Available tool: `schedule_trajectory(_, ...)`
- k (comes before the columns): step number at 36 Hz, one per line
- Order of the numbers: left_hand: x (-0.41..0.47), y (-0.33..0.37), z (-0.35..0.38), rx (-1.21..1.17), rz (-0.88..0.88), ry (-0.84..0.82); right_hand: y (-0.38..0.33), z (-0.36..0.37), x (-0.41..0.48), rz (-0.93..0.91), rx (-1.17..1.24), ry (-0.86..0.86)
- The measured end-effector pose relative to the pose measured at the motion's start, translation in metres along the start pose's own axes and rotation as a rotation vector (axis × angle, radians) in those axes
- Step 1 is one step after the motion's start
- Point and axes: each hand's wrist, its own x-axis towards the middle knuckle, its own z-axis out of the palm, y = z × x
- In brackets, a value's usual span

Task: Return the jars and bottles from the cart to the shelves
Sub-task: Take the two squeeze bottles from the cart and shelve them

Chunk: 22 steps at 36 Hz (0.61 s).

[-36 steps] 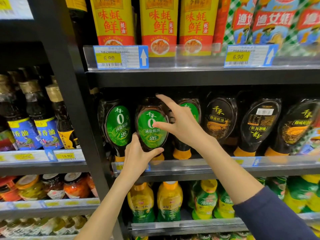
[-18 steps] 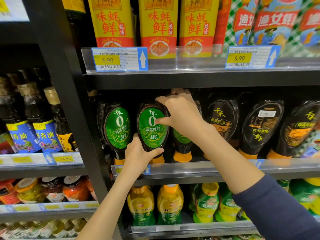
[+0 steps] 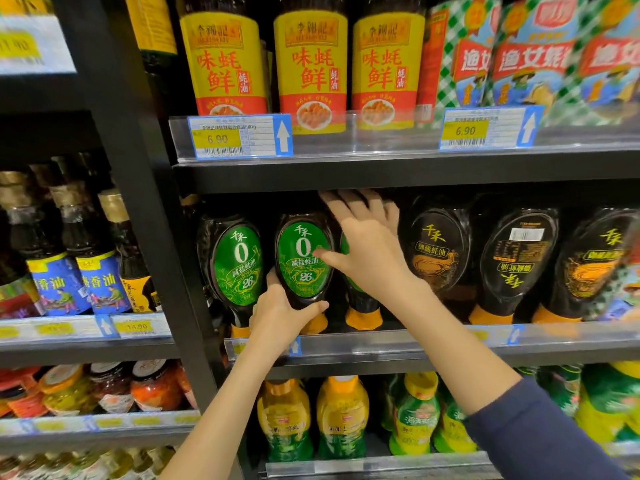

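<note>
The green-label bottle (image 3: 304, 261) is on the middle shelf (image 3: 433, 344), upright with its orange cap downward, just behind the clear front rail. Whether the cap rests fully on the shelf cannot be told. Your left hand (image 3: 280, 317) grips its narrow lower part, thumb curled across the front under the label and fingers wrapped round the far side. Your right hand (image 3: 363, 244) is spread wide: the thumb tip touches the label's right edge, while the straight fingers reach up under the shelf above. Your right arm wears a dark blue sleeve (image 3: 540, 434).

A matching green bottle (image 3: 237, 268) stands just beside it on the left, and a third bottle (image 3: 362, 306) on the right is mostly hidden by your right hand. Further right stand dark bottles with gold labels (image 3: 436, 254). On the shelf above are yellow-and-red labelled bottles (image 3: 311, 71) and a price tag (image 3: 239, 136); below are yellow-capped bottles (image 3: 341, 417). In the left bay stand blue-label bottles (image 3: 100, 282).
</note>
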Motion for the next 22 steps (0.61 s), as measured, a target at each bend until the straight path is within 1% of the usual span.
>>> schedule_trajectory(3,-0.009,-0.003,0.0,0.042,0.054,0.039,0.011,0.015,-0.028,0.125,0.241,0.262)
schedule_trajectory(4,-0.013,-0.004,0.001,0.053,0.074,0.065,0.014,0.02,-0.038,0.171,0.306,0.315)
schedule_trajectory(6,-0.02,-0.007,0.002,0.069,0.113,0.122,0.017,0.029,-0.059,0.268,0.409,0.335)
schedule_trajectory(8,-0.026,-0.008,0.004,0.078,0.144,0.172,0.018,0.04,-0.074,0.393,0.485,0.274)
schedule_trajectory(10,-0.028,-0.009,0.007,0.101,0.151,0.204,0.018,0.049,-0.084,0.493,0.495,0.196)
schedule_trajectory(15,-0.028,-0.006,0.013,0.18,0.152,0.242,0.017,0.058,-0.084,0.561,0.367,-0.031)
schedule_trajectory(19,-0.026,0.001,0.018,0.203,0.12,0.214,0.016,0.06,-0.078,0.578,0.332,-0.064)
schedule_trajectory(22,-0.027,0.01,0.022,0.222,0.083,0.239,0.016,0.063,-0.075,0.592,0.332,-0.061)
